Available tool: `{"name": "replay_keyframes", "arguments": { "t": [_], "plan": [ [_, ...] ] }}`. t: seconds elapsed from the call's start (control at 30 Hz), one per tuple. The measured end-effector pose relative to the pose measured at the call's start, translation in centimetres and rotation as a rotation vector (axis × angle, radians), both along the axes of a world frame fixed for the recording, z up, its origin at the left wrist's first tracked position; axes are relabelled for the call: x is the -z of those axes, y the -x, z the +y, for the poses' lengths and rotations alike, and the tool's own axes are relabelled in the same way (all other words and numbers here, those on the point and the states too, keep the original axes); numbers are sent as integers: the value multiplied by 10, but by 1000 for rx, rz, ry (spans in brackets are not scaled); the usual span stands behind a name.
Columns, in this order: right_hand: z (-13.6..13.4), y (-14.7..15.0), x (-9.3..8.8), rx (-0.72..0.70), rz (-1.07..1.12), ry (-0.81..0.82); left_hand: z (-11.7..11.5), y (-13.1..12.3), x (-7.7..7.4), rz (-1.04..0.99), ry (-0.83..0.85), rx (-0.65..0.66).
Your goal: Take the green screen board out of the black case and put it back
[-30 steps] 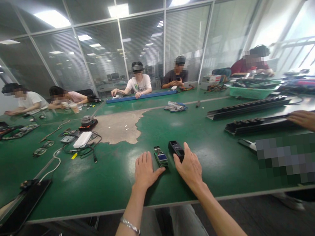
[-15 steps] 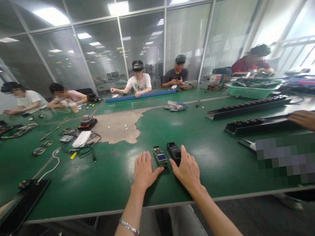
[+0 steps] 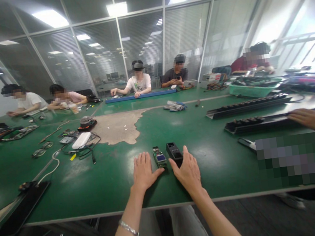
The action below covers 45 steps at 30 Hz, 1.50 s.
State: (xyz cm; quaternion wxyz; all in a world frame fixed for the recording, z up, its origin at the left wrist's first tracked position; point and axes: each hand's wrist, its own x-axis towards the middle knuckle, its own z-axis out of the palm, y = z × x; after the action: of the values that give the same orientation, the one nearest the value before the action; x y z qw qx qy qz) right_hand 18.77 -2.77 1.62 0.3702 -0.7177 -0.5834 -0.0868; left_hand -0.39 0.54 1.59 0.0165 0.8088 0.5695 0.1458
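Observation:
A small green circuit board with a little screen [image 3: 160, 158] lies on the green table, between my two hands. Just right of it is a black plastic housing [image 3: 174, 151] with openings in its top face. My left hand [image 3: 144, 170] rests flat on the table left of the board, fingers stretched out and the thumb by the board's near end. Beside the housing, my right hand [image 3: 187, 168] has its thumb and fingers apart. Its thumb is at the housing's near end; whether it touches, I cannot tell. Neither hand holds anything.
A white power bank-like box [image 3: 81, 140] with dark cables lies to the left. Long black rails [image 3: 249, 106] lie at right, where another person's hand [image 3: 313, 120] rests. Behind them stands a green basket [image 3: 254, 89]. Several people sit across the table, one behind a blue bar [image 3: 141, 95].
Both hands and the two parts stay almost where they were. The right hand's fingers have shifted very slightly to the right, away from the housing.

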Motion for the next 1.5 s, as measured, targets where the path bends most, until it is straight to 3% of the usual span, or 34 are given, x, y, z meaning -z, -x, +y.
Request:
{"name": "replay_keyframes", "arguments": {
  "t": [0.17, 0.33, 0.5, 0.63, 1.03, 1.5],
  "plan": [
    [-4, 0, -5, -4, 4, 81, -3, -1, -3, 20, 4, 7],
    [-3, 3, -16, -19, 94, -2, -3, -1, -3, 29, 4, 7],
    [1, 23, -35, -78, 221, -46, -2, -1, -2, 21, 17, -3],
    [4, 43, -43, -133, 186, -20, -1, 0, -1, 13, 36, -4],
    [2, 63, -43, -106, -18, 22, 0, 1, 0, -28, 19, -1],
    [-7, 61, -16, -114, -36, 75, -1, 1, 0, -38, 20, 12]
  ]
}}
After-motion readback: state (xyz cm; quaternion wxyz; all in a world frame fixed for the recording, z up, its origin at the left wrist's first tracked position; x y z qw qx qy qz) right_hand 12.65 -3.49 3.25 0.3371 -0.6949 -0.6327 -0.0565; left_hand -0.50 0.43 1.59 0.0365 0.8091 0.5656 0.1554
